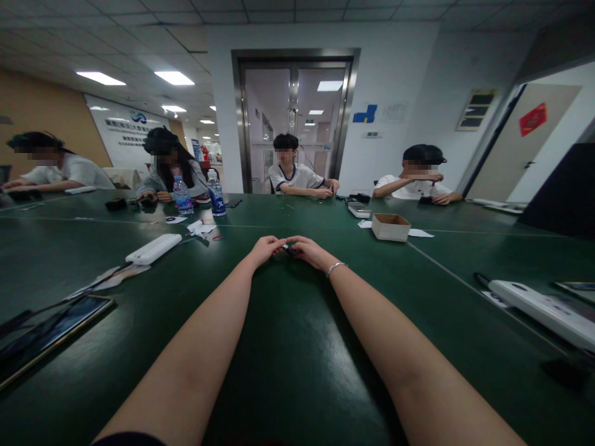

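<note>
Both my arms stretch forward over a dark green table [288, 347]. My left hand [266, 249] and my right hand [309, 251] meet at the middle of the table, fingertips together on a small dark object [289, 249]. Both hands pinch it; its shape is too small to make out. A thin bracelet [335, 267] sits on my right wrist.
A small cardboard box [390, 227] stands far right of my hands. White power strips lie at left [153, 248] and at right [543, 310]. A tablet [46, 334] lies near left. Two water bottles [216, 193] stand at the back left. Several other people sit around the far side.
</note>
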Action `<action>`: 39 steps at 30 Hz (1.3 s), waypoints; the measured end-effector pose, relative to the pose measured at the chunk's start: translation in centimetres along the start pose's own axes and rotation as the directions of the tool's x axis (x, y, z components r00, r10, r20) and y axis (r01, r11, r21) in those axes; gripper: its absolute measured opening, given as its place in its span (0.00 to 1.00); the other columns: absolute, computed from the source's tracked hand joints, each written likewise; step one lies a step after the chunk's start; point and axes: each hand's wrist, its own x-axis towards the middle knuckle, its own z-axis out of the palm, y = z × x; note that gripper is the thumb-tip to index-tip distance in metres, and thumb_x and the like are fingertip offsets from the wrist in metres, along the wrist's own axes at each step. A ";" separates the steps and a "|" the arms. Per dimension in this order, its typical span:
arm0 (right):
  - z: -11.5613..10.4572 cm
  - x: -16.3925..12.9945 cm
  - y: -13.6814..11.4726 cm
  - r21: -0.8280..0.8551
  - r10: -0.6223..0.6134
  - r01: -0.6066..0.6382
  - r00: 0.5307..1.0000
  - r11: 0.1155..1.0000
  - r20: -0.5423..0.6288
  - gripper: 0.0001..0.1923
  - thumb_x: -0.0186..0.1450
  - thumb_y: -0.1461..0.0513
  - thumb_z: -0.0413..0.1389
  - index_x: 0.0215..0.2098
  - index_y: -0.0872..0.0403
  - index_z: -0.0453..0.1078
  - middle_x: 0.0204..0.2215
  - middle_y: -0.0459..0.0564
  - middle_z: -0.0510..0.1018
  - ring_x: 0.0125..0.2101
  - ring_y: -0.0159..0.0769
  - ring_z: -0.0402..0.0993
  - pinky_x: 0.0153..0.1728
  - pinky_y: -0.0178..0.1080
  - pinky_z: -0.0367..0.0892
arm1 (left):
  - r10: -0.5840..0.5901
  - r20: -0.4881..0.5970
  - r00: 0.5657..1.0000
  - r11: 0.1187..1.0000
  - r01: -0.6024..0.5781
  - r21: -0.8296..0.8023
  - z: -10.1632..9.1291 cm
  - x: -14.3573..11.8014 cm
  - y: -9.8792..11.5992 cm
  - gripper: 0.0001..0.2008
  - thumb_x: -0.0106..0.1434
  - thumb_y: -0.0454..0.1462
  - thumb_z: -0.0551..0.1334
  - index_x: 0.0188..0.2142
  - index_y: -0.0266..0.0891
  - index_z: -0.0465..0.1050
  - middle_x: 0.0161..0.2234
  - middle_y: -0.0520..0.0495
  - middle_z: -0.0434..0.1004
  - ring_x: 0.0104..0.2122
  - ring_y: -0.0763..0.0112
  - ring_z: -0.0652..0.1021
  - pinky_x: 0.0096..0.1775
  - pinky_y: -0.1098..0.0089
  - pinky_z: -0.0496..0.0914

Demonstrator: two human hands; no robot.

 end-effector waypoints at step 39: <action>1.5 -1.5 1.5 -0.370 -0.162 0.141 0.986 0.918 -0.027 0.29 0.45 0.72 0.62 0.44 0.55 0.61 0.24 0.41 0.68 0.25 0.28 0.67 0.27 0.31 0.65 | -0.140 0.340 0.930 0.980 0.180 -0.088 -0.6 -3.0 2.1 0.20 0.46 0.45 0.67 0.35 0.36 0.67 0.38 0.42 0.73 0.28 0.73 0.75 0.31 0.71 0.68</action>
